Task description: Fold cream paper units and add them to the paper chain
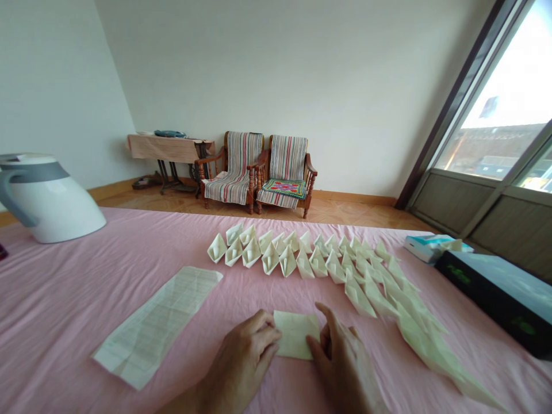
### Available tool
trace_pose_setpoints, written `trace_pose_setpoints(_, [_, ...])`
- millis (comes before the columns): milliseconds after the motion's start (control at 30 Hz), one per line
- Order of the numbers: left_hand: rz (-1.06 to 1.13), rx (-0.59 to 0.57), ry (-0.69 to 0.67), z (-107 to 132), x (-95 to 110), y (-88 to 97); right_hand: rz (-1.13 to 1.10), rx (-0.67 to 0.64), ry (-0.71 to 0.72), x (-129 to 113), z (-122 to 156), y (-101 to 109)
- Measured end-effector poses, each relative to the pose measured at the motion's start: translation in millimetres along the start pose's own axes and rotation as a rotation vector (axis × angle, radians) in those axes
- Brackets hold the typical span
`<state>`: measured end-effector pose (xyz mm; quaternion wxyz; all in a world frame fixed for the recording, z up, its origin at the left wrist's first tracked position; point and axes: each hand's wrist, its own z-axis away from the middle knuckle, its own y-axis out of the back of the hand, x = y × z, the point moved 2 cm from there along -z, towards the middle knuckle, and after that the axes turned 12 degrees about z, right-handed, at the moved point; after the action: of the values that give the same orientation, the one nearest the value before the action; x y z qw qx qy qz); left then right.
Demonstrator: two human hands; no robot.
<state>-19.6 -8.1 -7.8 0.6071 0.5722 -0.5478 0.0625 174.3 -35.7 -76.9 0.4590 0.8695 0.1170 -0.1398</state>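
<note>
A small folded rectangle of pale paper [297, 335] lies on the pink cloth between my two hands. My left hand [245, 356] has its fingers curled together at the paper's left edge. On the other side, the thumb of my right hand [340, 356] presses on the paper's right edge, its index finger raised near the far corner. Beyond them stand rows of folded paper boats [270, 259], which curve round to the right and towards me. A creased, lined strip of paper [161, 322] lies flat to the left of my left hand.
A white and grey jug [64, 201] stands at the table's far left. To the right are a blue and white tissue box [425, 248] and a long black box [495, 299]. Two wooden chairs [282, 167] and a cloth-covered stand [168, 148] are beyond the table.
</note>
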Motion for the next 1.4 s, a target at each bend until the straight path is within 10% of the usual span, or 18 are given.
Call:
trace_pose_setpoints(400, [-0.158,0.018,-0.021,-1.3,-3.6,2.6,0.205,0.107,0.098,-13.1,-11.9,29.6])
trace_pose_setpoints(800, [-0.092,-0.012,0.053,-6.9,-13.3,6.1,0.04,0.012,0.632,-44.2,-0.8,28.8])
trace_pose_setpoints(1400, [0.079,0.007,0.167,-16.5,-13.4,15.1,0.289,-0.029,0.552,-51.6,16.3,34.9])
